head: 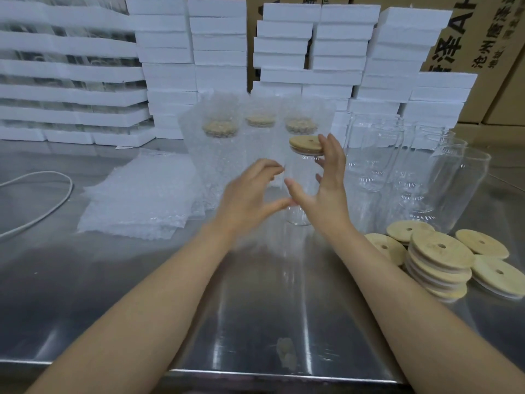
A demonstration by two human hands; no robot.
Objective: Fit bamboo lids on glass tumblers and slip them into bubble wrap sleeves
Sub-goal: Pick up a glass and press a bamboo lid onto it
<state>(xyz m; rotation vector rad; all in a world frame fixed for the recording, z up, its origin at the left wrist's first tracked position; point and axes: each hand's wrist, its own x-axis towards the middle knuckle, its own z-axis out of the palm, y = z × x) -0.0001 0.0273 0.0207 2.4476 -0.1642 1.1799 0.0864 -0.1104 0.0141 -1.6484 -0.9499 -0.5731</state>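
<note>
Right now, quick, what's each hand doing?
Left hand: open, blurred, gripping nothing.
Right hand: holds the lidded tumbler.

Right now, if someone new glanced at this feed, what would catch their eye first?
The lidded tumbler at table centre, gripped by the right hand with the blurred left hand beside it. Next, the heap of bamboo lids at the right, bare glasses behind them, and three wrapped tumblers standing at the back before white foam stacks.
</note>
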